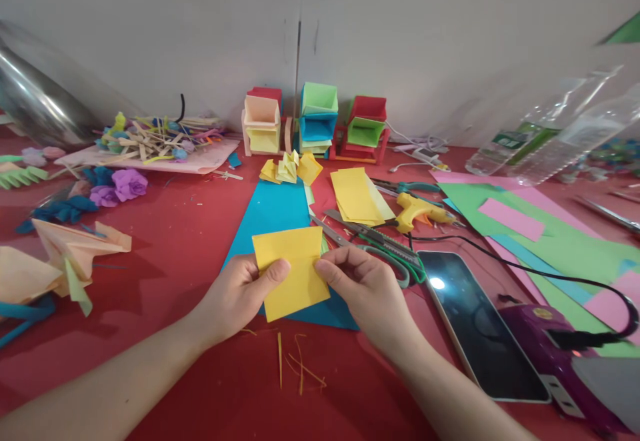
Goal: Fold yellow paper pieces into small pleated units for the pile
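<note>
A creased piece of yellow paper (293, 281) is held up between both hands above a blue paper sheet (255, 221). My left hand (245, 291) pinches its left edge, thumb on the front face. On the right edge, my right hand (363, 287) grips with thumb and fingers. Thin yellow paper strips (301, 367) lie on the red table below. Beyond the hands are folded yellow pieces (289, 167) and a stack of yellow paper rectangles (355, 195). Scissors (385, 254) and a utility knife (383, 239) lie just right of the blue sheet.
A phone (480, 324), a purple power strip (543, 341) and a yellow glue gun (420, 213) with a black cable occupy the right side. Small paper boxes on stands (317, 124) line the wall. Plastic bottles (540, 134) lean at right. Paper flowers (127, 184) and craft sticks (155, 141) sit left.
</note>
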`<move>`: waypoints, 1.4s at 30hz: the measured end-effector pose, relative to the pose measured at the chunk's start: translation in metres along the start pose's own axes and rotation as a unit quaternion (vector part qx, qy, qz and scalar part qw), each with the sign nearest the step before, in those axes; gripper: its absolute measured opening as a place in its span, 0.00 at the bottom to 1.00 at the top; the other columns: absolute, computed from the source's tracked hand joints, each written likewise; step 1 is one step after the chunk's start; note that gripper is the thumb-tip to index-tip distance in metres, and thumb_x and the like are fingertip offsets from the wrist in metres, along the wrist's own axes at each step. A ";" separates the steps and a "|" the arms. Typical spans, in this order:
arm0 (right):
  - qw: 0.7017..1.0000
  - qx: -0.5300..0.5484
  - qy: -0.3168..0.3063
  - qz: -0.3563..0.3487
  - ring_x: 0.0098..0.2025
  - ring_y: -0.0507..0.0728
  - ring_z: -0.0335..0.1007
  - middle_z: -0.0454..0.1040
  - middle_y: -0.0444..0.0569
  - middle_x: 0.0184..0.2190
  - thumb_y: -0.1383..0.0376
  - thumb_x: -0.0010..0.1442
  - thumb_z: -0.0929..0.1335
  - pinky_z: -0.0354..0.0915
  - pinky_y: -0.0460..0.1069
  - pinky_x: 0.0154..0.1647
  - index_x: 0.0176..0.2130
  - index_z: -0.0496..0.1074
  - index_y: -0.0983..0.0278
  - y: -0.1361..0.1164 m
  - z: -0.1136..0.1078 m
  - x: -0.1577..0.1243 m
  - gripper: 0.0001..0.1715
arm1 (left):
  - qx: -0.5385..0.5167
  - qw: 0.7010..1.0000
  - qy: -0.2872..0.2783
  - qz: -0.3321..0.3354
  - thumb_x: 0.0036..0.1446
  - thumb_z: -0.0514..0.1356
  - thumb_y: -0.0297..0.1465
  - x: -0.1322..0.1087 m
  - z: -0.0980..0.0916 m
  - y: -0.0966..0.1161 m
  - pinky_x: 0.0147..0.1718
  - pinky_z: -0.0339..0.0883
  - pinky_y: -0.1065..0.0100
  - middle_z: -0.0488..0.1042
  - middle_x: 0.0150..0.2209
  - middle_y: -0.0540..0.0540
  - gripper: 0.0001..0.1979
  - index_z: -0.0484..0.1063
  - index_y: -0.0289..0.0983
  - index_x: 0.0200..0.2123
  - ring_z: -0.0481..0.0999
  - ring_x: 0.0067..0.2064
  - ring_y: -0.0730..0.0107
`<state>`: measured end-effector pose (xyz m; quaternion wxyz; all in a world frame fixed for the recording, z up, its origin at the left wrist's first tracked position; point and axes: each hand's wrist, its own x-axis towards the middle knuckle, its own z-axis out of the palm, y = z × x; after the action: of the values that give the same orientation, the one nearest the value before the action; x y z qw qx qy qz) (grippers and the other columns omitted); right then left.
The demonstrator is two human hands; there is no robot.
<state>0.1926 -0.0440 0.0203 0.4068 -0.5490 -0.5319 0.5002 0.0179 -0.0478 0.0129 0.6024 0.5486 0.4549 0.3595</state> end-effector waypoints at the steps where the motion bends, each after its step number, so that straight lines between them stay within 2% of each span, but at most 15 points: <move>1: 1.000 0.002 0.001 -0.001 0.25 0.50 0.61 0.67 0.43 0.23 0.57 0.50 0.68 0.58 0.45 0.25 0.27 0.67 0.65 0.000 0.000 0.000 0.13 | 0.000 1.000 0.000 0.002 0.57 0.53 0.41 0.000 0.000 0.000 0.33 0.69 0.68 0.77 0.37 0.46 0.17 0.72 0.39 0.44 0.75 0.37 0.64; 13: 0.999 0.031 0.001 0.014 0.23 0.49 0.61 0.67 0.42 0.21 0.57 0.47 0.70 0.57 0.45 0.23 0.26 0.66 0.65 0.002 0.001 0.001 0.15 | 0.022 1.000 0.007 0.011 0.58 0.52 0.41 -0.001 0.000 -0.001 0.29 0.66 0.71 0.77 0.34 0.48 0.17 0.72 0.39 0.44 0.74 0.34 0.68; 27: 0.999 0.037 -0.005 0.029 0.22 0.47 0.56 0.64 0.40 0.20 0.57 0.48 0.69 0.52 0.44 0.21 0.25 0.65 0.65 -0.001 0.000 0.002 0.14 | 0.039 0.999 0.003 0.017 0.58 0.52 0.41 -0.002 -0.001 0.000 0.34 0.69 0.72 0.78 0.37 0.49 0.17 0.73 0.41 0.45 0.76 0.36 0.69; 34: 0.999 0.037 -0.009 0.002 0.23 0.48 0.59 0.66 0.41 0.20 0.58 0.48 0.69 0.56 0.44 0.23 0.25 0.66 0.65 0.000 0.001 0.001 0.12 | 0.107 0.993 0.027 0.048 0.53 0.58 0.39 0.001 0.001 0.002 0.35 0.68 0.73 0.77 0.39 0.50 0.16 0.73 0.43 0.45 0.74 0.39 0.68; 39: 1.000 0.018 -0.001 -0.007 0.23 0.48 0.59 0.66 0.41 0.21 0.59 0.48 0.70 0.56 0.44 0.23 0.25 0.66 0.65 0.000 0.002 -0.003 0.13 | 0.119 0.991 0.057 0.028 0.55 0.56 0.41 0.000 0.002 -0.001 0.32 0.69 0.71 0.78 0.35 0.50 0.17 0.73 0.42 0.45 0.74 0.36 0.67; 42: 0.999 0.045 0.002 -0.012 0.24 0.48 0.60 0.66 0.40 0.22 0.60 0.47 0.71 0.57 0.44 0.24 0.27 0.65 0.64 0.000 0.003 -0.002 0.13 | 0.091 0.994 0.056 0.019 0.54 0.56 0.41 0.000 0.001 -0.002 0.35 0.69 0.70 0.78 0.37 0.49 0.18 0.72 0.42 0.46 0.75 0.38 0.66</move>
<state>0.1894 -0.0462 0.0201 0.4383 -0.5249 -0.5144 0.5175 0.0189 -0.0490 0.0105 0.5167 0.5882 0.5084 0.3585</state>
